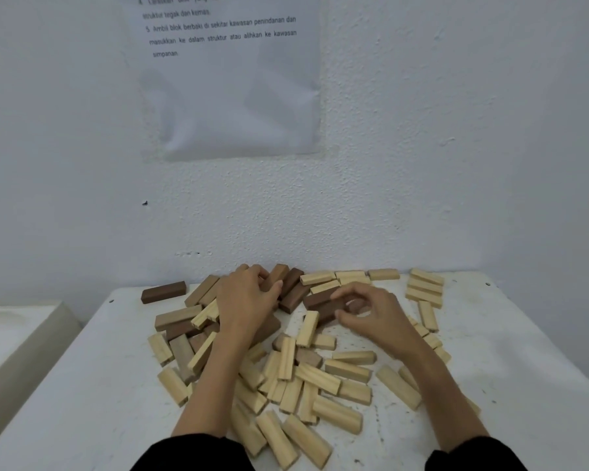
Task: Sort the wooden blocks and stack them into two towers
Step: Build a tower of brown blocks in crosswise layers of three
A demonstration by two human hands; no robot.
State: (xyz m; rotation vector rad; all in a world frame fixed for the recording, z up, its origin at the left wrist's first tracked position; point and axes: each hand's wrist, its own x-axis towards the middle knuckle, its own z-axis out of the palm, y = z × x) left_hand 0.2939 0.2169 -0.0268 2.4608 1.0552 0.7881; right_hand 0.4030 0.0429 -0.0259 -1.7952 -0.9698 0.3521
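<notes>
White table [82,385]: left hand [249,297], right hand [371,311] seemingly gripping brown blocks [317,300].

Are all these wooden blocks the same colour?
No: pale blocks lie scattered near the person, while dark brown blocks lie farther back by the wall.

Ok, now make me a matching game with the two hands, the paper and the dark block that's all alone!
Things:
1. left hand
2. right hand
3. paper sheet
4. lone dark block

Places:
A. lies apart at the far left of the table
B. hangs on the wall
C. its fingers pinch a dark brown block in the middle
D. grips a mid-brown block near the wall

Pairs: 1-D, 2-C, 3-B, 4-A.
</notes>
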